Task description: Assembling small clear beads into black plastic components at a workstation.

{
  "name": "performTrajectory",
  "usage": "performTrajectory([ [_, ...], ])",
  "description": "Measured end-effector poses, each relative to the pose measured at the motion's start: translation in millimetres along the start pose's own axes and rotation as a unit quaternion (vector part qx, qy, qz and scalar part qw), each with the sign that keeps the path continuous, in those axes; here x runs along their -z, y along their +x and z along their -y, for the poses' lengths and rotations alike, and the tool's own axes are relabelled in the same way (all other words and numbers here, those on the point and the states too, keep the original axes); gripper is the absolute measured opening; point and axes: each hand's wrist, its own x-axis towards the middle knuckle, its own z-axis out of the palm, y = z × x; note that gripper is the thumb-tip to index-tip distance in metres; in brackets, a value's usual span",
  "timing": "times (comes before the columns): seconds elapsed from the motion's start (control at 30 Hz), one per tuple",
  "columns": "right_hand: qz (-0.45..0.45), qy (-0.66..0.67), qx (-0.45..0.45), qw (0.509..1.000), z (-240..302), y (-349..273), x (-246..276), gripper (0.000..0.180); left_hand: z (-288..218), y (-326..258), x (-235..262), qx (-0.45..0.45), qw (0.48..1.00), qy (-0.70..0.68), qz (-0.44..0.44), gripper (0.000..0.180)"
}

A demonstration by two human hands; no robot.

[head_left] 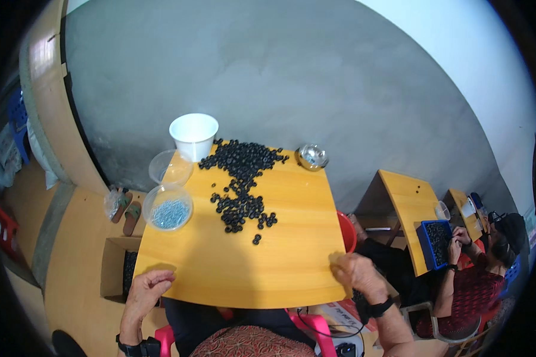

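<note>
My left hand [149, 289] is over the near left edge of the wooden table [292, 262], thumb and fingers pressed together; I cannot make out what, if anything, is between them. At the near right edge is my right hand [361, 276], closed with curled, slightly blurred fingers, whose contents are hidden. Beyond it a red bucket [346, 232] shows beside the table. Small round black parts [244, 205] lie in a loose heap from the back to the middle of the tabletop. A clear tub of silvery-blue screws or pins [171, 214] stands at the left.
Behind that tub are another clear bowl [168, 167] and a white bucket [194, 134]. A small metal bowl [313, 156] sits at the far right corner. A cardboard box [114, 262] stands on the floor at left. At right, another person [467, 285] works over a blue tray [433, 244].
</note>
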Motion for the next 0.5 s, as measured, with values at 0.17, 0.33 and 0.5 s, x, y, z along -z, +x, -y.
performTrajectory([
  [0.17,-0.043,0.019,0.052,0.998,-3,2,-26,0.031,-5,10,-30,0.039,0.998,0.044,0.025,0.028],
  [0.33,-0.15,0.021,0.056,0.987,3,-5,-53,0.027,0,14,-46,-0.02,0.999,0.014,0.044,0.027],
  [0.5,-0.126,0.031,0.037,0.991,3,-1,-47,0.029,8,20,-47,-0.016,1.0,0.017,0.018,0.027],
])
